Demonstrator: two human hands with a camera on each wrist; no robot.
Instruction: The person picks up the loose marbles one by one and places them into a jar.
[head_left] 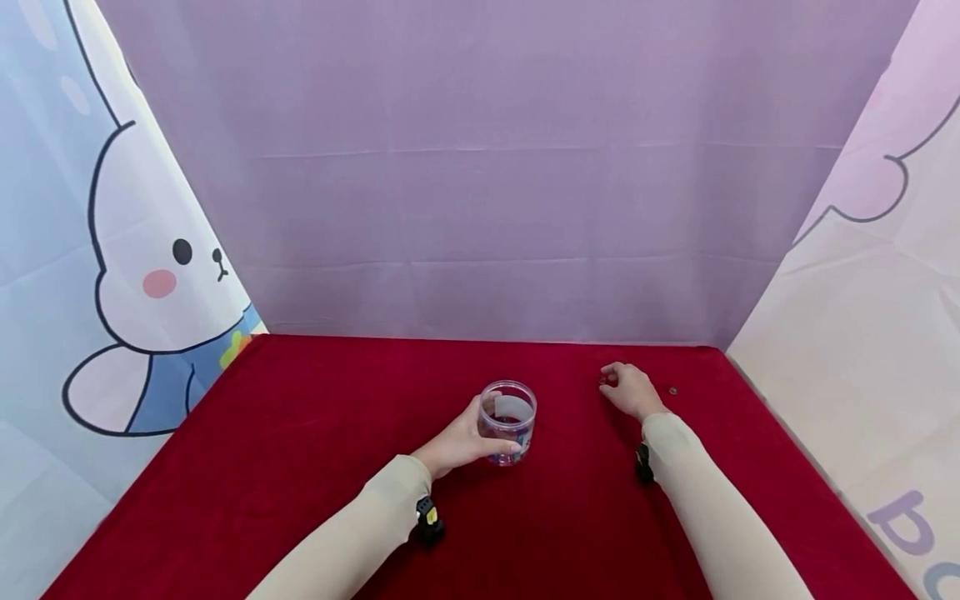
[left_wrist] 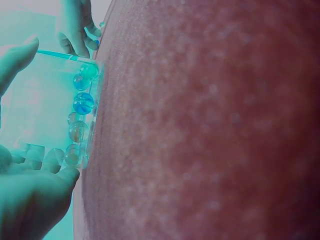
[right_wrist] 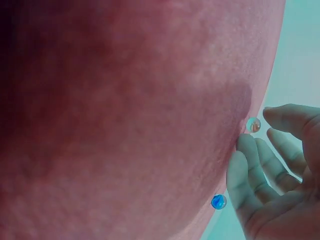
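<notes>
My left hand [head_left: 459, 440] grips a clear plastic jar [head_left: 513, 424] around its side, thumb in front and fingers behind. The jar stands open-topped near the middle of the red cloth. Through its wall, the left wrist view shows several glass marbles [left_wrist: 83, 103] lying at the bottom, blue, green and amber. Farther right, my right hand [head_left: 633, 392] is low over the cloth with thumb and fingers spread apart. Between them sits a clear marble [right_wrist: 254, 125] with an orange swirl, and gaps show around it. A blue marble [right_wrist: 218, 201] lies just outside the fingers.
Red cloth [head_left: 300, 433] covers the table. A purple curtain [head_left: 480, 183] rises along the back edge. Printed cloth panels stand at both sides, the left one with a white cartoon animal [head_left: 142, 292]. Dark wrist cameras [head_left: 429, 527] are strapped to both forearms.
</notes>
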